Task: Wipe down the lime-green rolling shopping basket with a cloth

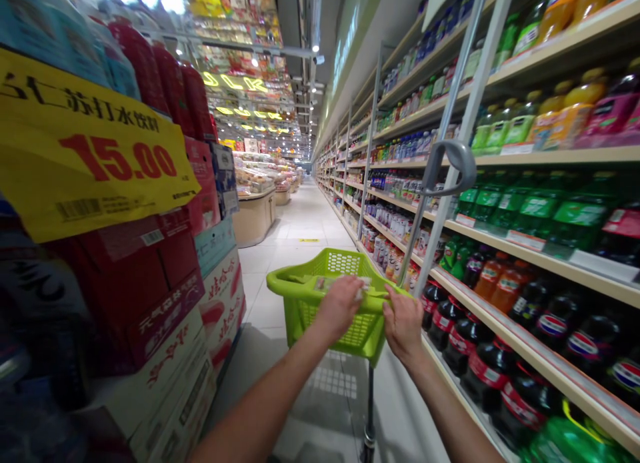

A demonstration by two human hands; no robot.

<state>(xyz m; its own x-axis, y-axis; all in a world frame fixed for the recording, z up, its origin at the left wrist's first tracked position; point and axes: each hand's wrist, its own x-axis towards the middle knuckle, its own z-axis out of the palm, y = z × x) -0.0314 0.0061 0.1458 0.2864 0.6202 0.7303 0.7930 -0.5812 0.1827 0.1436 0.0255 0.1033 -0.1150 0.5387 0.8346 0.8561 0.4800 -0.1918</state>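
Observation:
A lime-green shopping basket (310,276) rides on a thin metal stand in front of me, in a supermarket aisle. My left hand (340,306) is closed over the basket's near rim, with a slip of paper (350,284) lying just beyond its fingers. My right hand (403,326) grips the same rim at its right corner, fingers wrapped round it. A grey trolley handle (450,164) on two metal poles rises to the right of the basket.
Shelves of soft-drink bottles (525,343) line the right side. Stacked red and white drink cartons (165,296) with a yellow 15.00 price sign (95,150) stand on the left. The tiled aisle floor (305,223) runs ahead toward a display counter (255,213).

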